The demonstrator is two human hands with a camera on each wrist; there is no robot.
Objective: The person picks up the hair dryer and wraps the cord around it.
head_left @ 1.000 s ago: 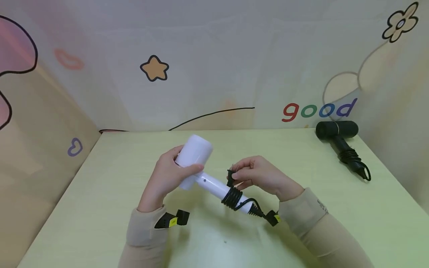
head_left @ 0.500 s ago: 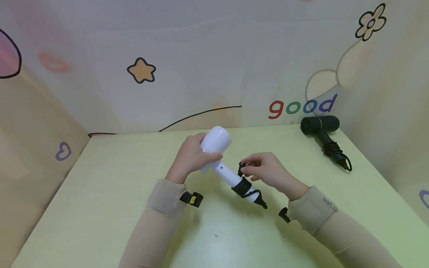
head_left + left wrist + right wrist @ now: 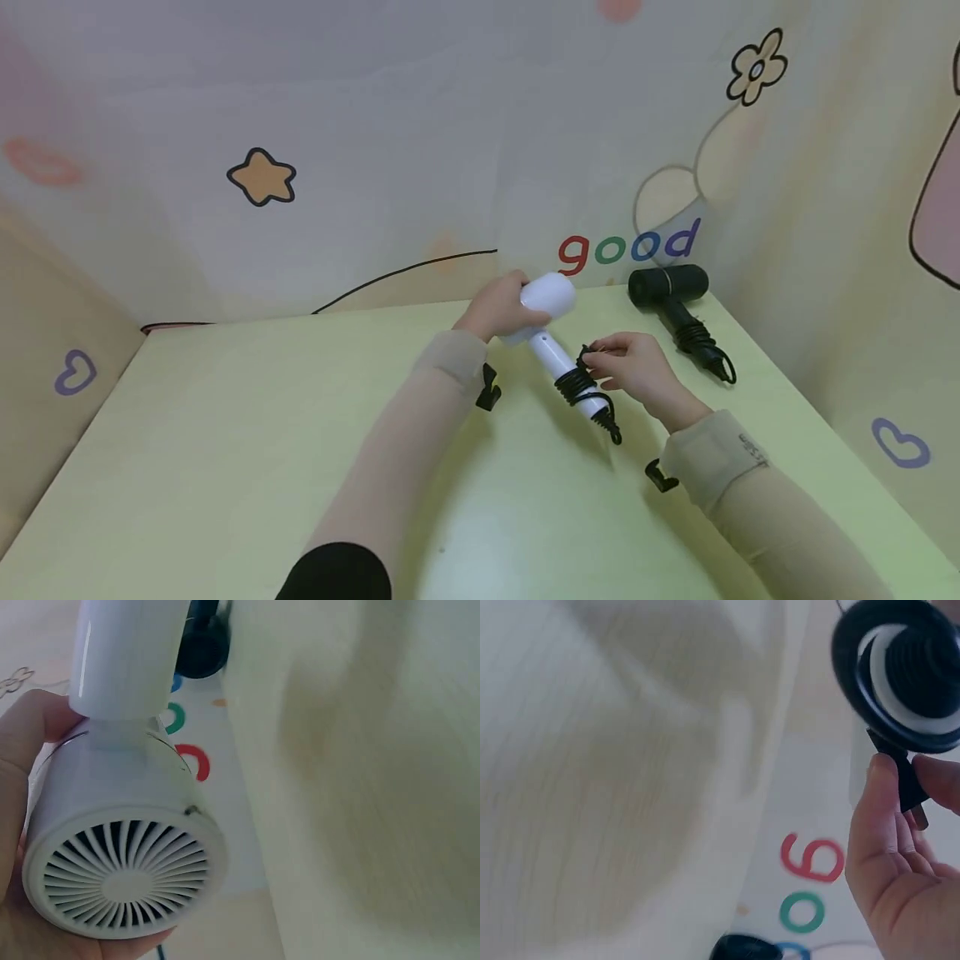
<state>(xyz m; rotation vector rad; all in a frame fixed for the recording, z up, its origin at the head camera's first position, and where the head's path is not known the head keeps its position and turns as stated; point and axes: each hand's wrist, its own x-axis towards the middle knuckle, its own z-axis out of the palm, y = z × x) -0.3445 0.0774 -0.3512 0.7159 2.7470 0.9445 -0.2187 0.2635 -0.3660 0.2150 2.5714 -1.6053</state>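
Observation:
A white hair dryer (image 3: 552, 357) is held over the far part of the table, its handle slanting down to the right. My left hand (image 3: 498, 308) grips its barrel, with the thumb across the near side. In the left wrist view the round slatted air grille (image 3: 126, 886) faces the camera. A black power cord (image 3: 574, 386) is wound in several turns around the handle. My right hand (image 3: 637, 371) pinches the black plug (image 3: 909, 784) at the cord's end between thumb and fingers, right beside the coil. In the right wrist view, the cord's coil (image 3: 855, 671) partly blocks the handle's end.
A black hair dryer (image 3: 667, 286) with its cord wound around the handle lies at the table's back right corner. Behind the pale yellow table (image 3: 300, 400) stands a printed cloth backdrop (image 3: 390, 167), which continues along both sides.
Both hands have carried the white hair dryer farther back and to the right, closer to the black one. The right hand keeps pinching the plug. The head view has turned rightward.

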